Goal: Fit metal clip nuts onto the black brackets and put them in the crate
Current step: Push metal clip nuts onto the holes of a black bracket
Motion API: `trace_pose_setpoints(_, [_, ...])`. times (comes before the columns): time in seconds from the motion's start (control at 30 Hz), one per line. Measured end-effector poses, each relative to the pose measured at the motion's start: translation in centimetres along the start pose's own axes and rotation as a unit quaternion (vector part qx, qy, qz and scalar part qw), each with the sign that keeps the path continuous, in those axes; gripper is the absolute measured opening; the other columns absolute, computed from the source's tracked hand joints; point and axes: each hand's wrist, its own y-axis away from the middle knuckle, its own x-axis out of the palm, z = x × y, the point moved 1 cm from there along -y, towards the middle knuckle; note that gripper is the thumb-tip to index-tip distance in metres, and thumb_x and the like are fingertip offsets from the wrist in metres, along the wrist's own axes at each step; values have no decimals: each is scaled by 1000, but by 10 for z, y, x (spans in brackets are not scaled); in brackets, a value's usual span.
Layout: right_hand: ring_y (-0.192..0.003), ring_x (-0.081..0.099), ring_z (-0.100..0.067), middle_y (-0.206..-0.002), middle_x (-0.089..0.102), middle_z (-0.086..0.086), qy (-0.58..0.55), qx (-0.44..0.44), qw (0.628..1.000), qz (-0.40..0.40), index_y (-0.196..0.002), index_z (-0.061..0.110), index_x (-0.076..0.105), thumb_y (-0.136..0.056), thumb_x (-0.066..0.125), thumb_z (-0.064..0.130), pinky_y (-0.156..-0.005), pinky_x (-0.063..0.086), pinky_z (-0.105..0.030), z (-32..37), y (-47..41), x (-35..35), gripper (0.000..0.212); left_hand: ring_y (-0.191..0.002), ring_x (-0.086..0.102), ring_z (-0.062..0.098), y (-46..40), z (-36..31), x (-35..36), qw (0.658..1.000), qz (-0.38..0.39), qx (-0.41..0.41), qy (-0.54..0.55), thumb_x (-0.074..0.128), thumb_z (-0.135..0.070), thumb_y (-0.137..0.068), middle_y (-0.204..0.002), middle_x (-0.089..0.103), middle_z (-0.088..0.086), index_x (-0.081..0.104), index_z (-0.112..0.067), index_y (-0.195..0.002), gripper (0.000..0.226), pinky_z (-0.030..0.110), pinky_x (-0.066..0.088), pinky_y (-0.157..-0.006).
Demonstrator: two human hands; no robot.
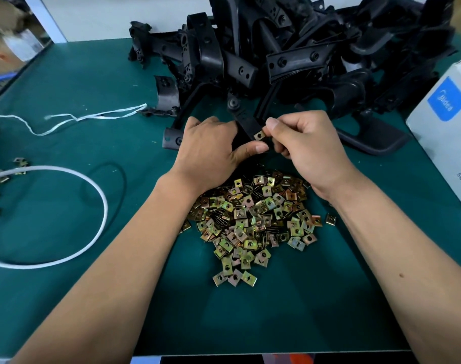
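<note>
My left hand point(211, 148) grips a black bracket point(244, 122) above the green mat, thumb stretched under its end. My right hand point(305, 145) pinches a brass-coloured clip nut point(260, 135) at the tip of that bracket's flat tab. A heap of loose clip nuts point(253, 219) lies on the mat just below both wrists. Behind the hands rises a big pile of black brackets point(290, 53). No crate is in view.
A white Midea box point(445, 127) stands at the right edge. A white cord loop point(66, 206) and white string point(74, 119) lie on the left, with a few stray clip nuts point(3, 185) near the left edge. The green mat point(276, 311) ends at the table's near edge.
</note>
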Motion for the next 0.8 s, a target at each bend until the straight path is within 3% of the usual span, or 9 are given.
trace_pose_setpoints(0.07, [-65, 48, -18, -68, 54, -28, 6, -4, 1000, 9, -67, -2, 60, -102, 60, 26, -67, 40, -35, 2, 0, -1, 45, -94, 57, 29, 1, 1, 0, 1000, 3, -8, 4, 16, -85, -83, -77, 56, 0, 58, -14, -88, 83, 43, 32, -89])
trace_pose_setpoints(0.17, [-61, 51, -3, -59, 56, 1, 14, 2, 1000, 17, -78, 9, 75, -101, 62, 23, -64, 42, -24, 1, 0, -2, 30, -94, 56, 30, 3, -2, -2, 999, 7, -28, 33, 18, -85, -83, -73, 46, -5, 46, -18, -78, 72, 44, 32, -89])
trace_pose_setpoints(0.23, [-58, 55, 6, -56, 60, 19, 9, 4, 1000, 11, -85, 15, 79, -98, 66, 17, -62, 41, -11, 0, -1, -2, 19, -100, 55, 26, 2, -5, -4, 997, 4, -50, 56, 28, -84, -83, -83, 53, -5, 52, -17, -82, 72, 44, 34, -92])
trace_pose_setpoints(0.3, [-58, 58, 10, -55, 62, 26, 5, 4, 1000, 3, -89, 17, 81, -96, 69, 15, -61, 42, -6, -2, -2, -3, 14, -110, 56, 20, 2, -5, -8, 990, -1, -77, 120, 42, -82, -84, -100, 64, -8, 66, -19, -99, 69, 44, 39, -100])
trace_pose_setpoints(0.4, [-57, 58, 9, -55, 62, 26, 2, 7, 1000, -5, -94, 17, 82, -94, 73, 18, -59, 41, -6, -4, -3, -6, 9, -109, 64, 12, 6, -4, -14, 955, -23, -95, 280, 61, -63, -92, -105, 72, -13, 71, -26, -107, 41, 49, 46, -103])
trace_pose_setpoints(0.57, [-57, 57, 7, -58, 64, 22, 7, 14, 1000, -25, -89, 20, 81, -94, 74, 24, -62, 42, -9, -6, -5, -6, 9, -92, 69, 15, 4, -1, -13, 890, -86, -149, 422, 66, -27, -100, -98, 74, 2, 67, -11, -103, 16, 39, 56, -89])
trace_pose_setpoints(0.7, [-61, 59, 0, -65, 68, 10, 30, 30, 996, -76, -87, 20, 80, -96, 70, 24, -65, 50, -20, -12, -9, -12, 13, -92, 69, 17, 1, 6, -11, 855, -175, -176, 455, 67, -19, -98, -97, 72, 4, 61, -11, -103, 12, 37, 57, -86])
trace_pose_setpoints(0.8, [-70, 64, 1, -77, 71, 12, 119, 6, 991, -65, -93, 21, 80, -95, 71, 19, -69, 50, -16, -14, -10, -16, 10, -87, 64, 12, 3, 10, -16, 848, -252, -159, 438, 63, -17, -99, -91, 67, -5, 55, -7, -105, 14, 35, 55, -82])
